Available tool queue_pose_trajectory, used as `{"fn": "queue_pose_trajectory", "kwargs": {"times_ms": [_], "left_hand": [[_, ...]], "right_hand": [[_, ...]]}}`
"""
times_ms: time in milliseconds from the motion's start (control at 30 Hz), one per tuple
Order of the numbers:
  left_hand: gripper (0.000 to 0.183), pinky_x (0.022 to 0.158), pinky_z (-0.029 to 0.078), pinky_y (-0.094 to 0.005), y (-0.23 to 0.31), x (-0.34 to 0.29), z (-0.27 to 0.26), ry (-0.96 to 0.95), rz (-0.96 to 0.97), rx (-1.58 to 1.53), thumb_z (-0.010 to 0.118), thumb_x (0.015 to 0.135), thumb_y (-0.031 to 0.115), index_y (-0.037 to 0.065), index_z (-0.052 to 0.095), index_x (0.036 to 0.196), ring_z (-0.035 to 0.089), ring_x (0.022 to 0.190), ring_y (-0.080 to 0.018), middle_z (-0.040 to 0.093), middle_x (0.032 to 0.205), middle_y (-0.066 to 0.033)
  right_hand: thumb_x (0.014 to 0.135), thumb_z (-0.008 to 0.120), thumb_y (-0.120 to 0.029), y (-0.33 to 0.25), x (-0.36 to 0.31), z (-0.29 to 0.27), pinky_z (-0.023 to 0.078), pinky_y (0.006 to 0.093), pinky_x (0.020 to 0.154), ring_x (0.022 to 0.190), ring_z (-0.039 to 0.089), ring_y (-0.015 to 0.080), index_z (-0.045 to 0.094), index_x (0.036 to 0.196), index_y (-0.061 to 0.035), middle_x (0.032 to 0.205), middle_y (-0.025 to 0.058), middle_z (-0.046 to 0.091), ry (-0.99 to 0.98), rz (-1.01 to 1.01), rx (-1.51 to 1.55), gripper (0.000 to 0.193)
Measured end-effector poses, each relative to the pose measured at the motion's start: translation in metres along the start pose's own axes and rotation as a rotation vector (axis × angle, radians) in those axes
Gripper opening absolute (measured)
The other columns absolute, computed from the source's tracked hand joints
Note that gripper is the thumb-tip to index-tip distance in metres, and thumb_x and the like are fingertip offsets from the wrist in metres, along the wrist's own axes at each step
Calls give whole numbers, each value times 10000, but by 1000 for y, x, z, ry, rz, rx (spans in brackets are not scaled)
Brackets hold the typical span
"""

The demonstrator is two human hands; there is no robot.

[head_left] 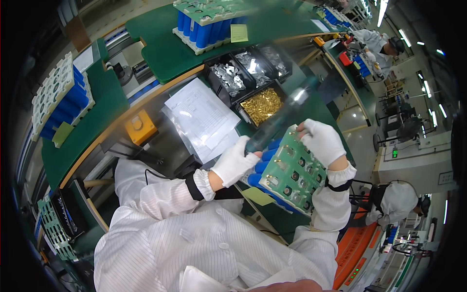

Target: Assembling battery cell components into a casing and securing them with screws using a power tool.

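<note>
head: left of two head-worn fisheyes | looks down | left hand [232, 163], right hand [322, 142] close | surface [163, 56] beyond | lights [383, 12] distant

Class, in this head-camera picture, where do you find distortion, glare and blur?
Distortion, head view: the edge of the green table curves at left. Glare, head view: ceiling lights glow white at upper right. Blur, head view: the long dark tool in the left hand is smeared; the blue-celled pack looks crisper.
</note>
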State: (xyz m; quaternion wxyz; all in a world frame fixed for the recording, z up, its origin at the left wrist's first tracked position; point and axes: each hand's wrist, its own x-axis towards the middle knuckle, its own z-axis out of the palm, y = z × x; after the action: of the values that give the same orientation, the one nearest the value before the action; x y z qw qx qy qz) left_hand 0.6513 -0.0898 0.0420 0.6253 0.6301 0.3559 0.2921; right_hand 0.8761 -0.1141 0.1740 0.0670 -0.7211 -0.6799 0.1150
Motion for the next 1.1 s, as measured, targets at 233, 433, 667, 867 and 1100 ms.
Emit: {"fn": "queue_pose_trajectory", "kwargs": {"times_ms": [233,433,667,867,1100], "left_hand": [[444,716,489,-415,-38,-1,1,-98,-159,228,641,875,332,-64,496,1012,644,813,-401,623,850,-291],[426,782,487,-426,-59,3,5,-59,-36,310,638,858,256,-57,509,1115,618,862,-425,617,910,-276],[354,835,493,-384,-18,-6,-9,-90,322,717,641,824,190,20,607,1133,613,923,-347,617,1023,-149],[148,707,488,-389,29,-2,5,1,362,444,653,827,237,111,629,901,606,814,-301,586,884,-97],[172,696,516,-401,48,17,16,-135,463,678,665,811,241,101,621,901,625,814,-286,582,856,-88]], "right_hand": [[811,627,-150,-10,3,15,525,365,679,768,666,274,662,861,-112,799,74,686,54,-16,-203,72],[789,672,-223,-16,6,20,524,394,662,745,661,286,664,817,-131,763,77,676,94,28,-370,96],[781,667,-201,-21,-7,8,525,401,663,727,661,301,683,850,-126,763,92,676,58,-18,-216,103],[784,651,-193,-32,-4,9,526,403,674,726,660,302,699,836,-121,781,106,679,-113,-125,-233,101],[775,646,-183,-30,-7,12,525,411,680,729,656,306,693,820,-110,770,114,674,-80,-82,-304,98]]}}
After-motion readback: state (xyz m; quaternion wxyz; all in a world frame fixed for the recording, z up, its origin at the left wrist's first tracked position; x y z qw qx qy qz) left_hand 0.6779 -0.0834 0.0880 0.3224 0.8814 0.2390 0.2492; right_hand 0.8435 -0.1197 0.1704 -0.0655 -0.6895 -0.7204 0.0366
